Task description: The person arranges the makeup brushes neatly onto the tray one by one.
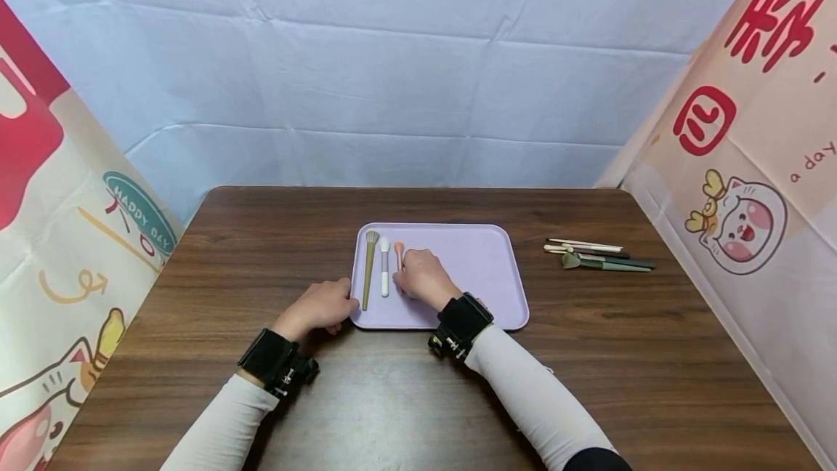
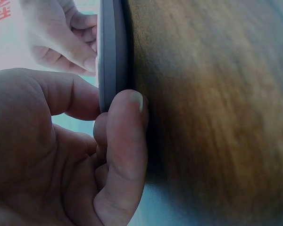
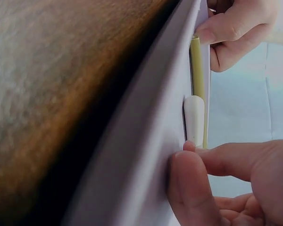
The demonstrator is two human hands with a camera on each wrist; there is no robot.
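A lilac tray (image 1: 471, 267) lies on the table, its edge also showing in the left wrist view. My left hand (image 1: 323, 304) grips its left front corner, thumb and fingers at the rim (image 2: 114, 56). Over the tray, my right hand (image 1: 425, 276) pinches a short orange makeup brush (image 1: 399, 247) by its handle, the bristle end pointing away from me. Left of it lie a white-and-grey makeup brush (image 1: 384, 271) and, nearest the tray's left side, an olive-green makeup brush (image 1: 369, 271). The orange handle is mostly hidden by my right fingers (image 3: 191, 183).
To the right of the tray, several more makeup brushes (image 1: 608, 265) lie in a loose group on the wooden table (image 1: 261, 238), with pale and dark green handles. A light cloth (image 1: 366, 93) hangs behind the table, and printed cloths flank both sides.
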